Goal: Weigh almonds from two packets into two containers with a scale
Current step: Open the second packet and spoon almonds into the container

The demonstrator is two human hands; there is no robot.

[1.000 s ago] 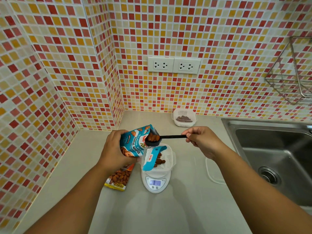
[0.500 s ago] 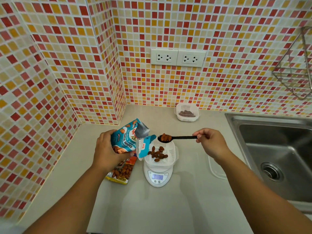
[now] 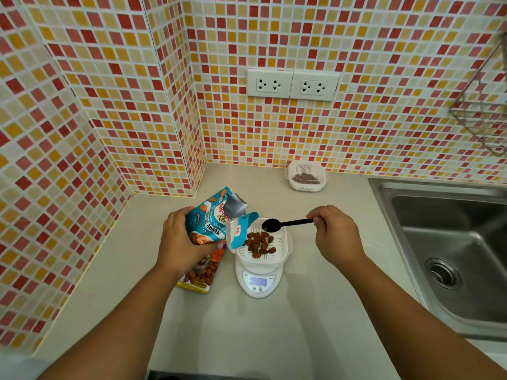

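Mosaic-tiled kitchen corner, beige countertop, steel sink at right. I'm watching remotely. Left hand wrapped around blue almond packet, mouth tilted toward white container on digital scale. Right hand pinching black spoon, bowl empty, over almonds. Second container by wall, filled. Orange packet flat beside scale. Guessing mid-weighing; next: dip spoon back into packet, check readout.
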